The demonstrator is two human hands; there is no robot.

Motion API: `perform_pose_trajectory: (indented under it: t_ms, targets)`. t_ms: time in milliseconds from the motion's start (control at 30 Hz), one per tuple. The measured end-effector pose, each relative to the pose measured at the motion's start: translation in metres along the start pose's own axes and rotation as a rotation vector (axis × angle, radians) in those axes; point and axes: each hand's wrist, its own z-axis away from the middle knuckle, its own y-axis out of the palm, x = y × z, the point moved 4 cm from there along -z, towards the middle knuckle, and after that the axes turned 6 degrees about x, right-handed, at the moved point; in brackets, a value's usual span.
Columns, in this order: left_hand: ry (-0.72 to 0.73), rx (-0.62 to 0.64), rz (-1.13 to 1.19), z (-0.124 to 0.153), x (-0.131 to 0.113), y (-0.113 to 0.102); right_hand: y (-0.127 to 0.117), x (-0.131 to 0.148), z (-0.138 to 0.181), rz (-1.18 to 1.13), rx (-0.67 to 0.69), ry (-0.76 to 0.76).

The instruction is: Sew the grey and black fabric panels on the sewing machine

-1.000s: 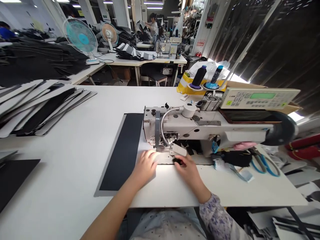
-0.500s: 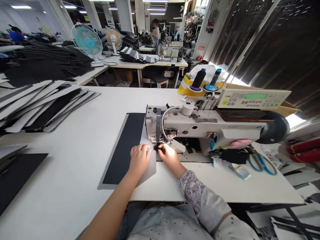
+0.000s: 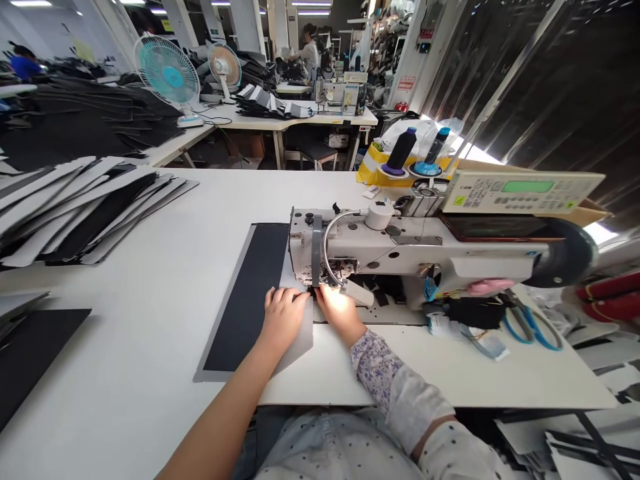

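A panel of dark fabric with a light grey border (image 3: 249, 300) lies on the white table, its right edge under the head of a sewing machine (image 3: 370, 237). My left hand (image 3: 285, 317) rests on the grey part of this panel, palm down with the fingers stretched toward the needle area. Just right of the needle, my right hand (image 3: 340, 310) has its fingers pressed together under the machine's lamp light. Between the fingertips of both hands a small black piece (image 3: 312, 291) shows at the presser foot. Whether the right fingers pinch it is hidden.
Stacked grey and black panels (image 3: 95, 207) lie at the left, with a dark panel (image 3: 40, 353) nearer. Blue-handled scissors (image 3: 535, 327) and black scraps (image 3: 475, 311) are right of the machine. Thread cones (image 3: 401, 152) stand behind it. Fans (image 3: 167, 73) and co-workers are farther back.
My right hand has flattened and its fingertips have moved slightly forward, closer to the needle. The left fingers have shifted a little right toward it. The camera view has tilted slightly.
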Motion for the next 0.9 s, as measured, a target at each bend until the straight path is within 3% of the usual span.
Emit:
perform_pose_trajectory:
  t_ms: [167, 333, 400, 633, 900]
  targets:
    - [0.007, -0.007, 0.04, -0.008, 0.003, 0.003, -0.008, 0.002, 0.008, -0.027, -0.024, 0.012]
    - [0.059, -0.025, 0.057, -0.019, 0.008, 0.003, -0.017, 0.022, 0.042, -0.175, 0.045, -0.268]
    - [0.065, -0.03, 0.056, -0.017, 0.01, 0.002, -0.018, 0.025, 0.052, -0.169, 0.052, -0.304]
    - [0.062, 0.016, 0.07, 0.004, 0.014, 0.0, -0.016, 0.021, 0.044, -0.105, 0.034, -0.297]
    - [0.082, 0.0, 0.112, -0.017, 0.027, 0.011, -0.011, 0.016, 0.025, -0.041, 0.095, -0.206]
